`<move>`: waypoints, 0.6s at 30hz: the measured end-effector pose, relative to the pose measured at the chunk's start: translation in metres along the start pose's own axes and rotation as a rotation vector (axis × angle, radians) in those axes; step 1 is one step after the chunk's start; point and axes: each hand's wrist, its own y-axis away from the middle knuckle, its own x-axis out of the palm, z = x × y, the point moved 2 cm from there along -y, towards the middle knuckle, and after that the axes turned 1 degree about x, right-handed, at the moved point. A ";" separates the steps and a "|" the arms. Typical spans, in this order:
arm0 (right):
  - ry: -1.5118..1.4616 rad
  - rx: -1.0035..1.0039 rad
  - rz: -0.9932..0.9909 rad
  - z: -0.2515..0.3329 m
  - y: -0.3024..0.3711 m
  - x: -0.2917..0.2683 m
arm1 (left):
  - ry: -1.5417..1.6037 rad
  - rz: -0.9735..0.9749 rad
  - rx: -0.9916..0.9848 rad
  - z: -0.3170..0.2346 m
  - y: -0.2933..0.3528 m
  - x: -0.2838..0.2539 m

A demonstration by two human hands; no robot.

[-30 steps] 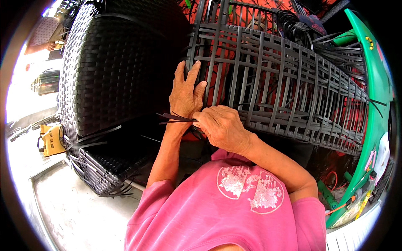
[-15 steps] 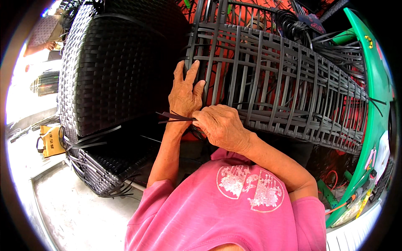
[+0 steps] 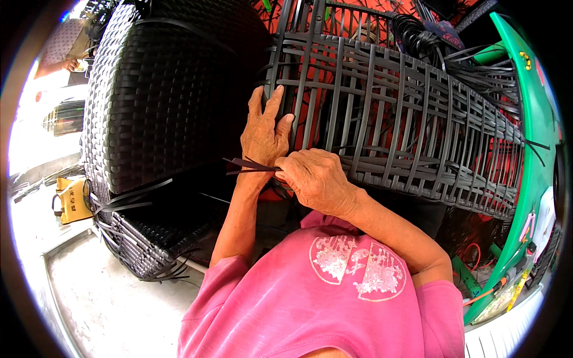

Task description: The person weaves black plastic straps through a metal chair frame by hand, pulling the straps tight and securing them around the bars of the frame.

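Observation:
A partly woven panel of dark flat strips (image 3: 382, 101) spreads in front of me, with gaps between its strips. My left hand (image 3: 262, 132) rests on the panel's left edge, fingers stretched out and apart, holding nothing. Just to its right, my right hand (image 3: 313, 179) is closed round several dark plastic strips (image 3: 253, 167). Their loose ends stick out leftward across my left wrist. How the strips run inside my right hand is hidden by its fingers.
A tightly woven black wicker piece (image 3: 143, 95) stands at left, loose strips hanging below it. A green board (image 3: 525, 119) edges the right side. Coiled black strips (image 3: 412, 36) lie at the back. A yellow bag (image 3: 73, 200) and another person's hand (image 3: 70, 64) are far left.

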 end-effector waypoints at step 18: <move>0.009 0.002 -0.008 0.000 -0.001 -0.002 | 0.040 0.031 -0.054 0.000 0.000 0.000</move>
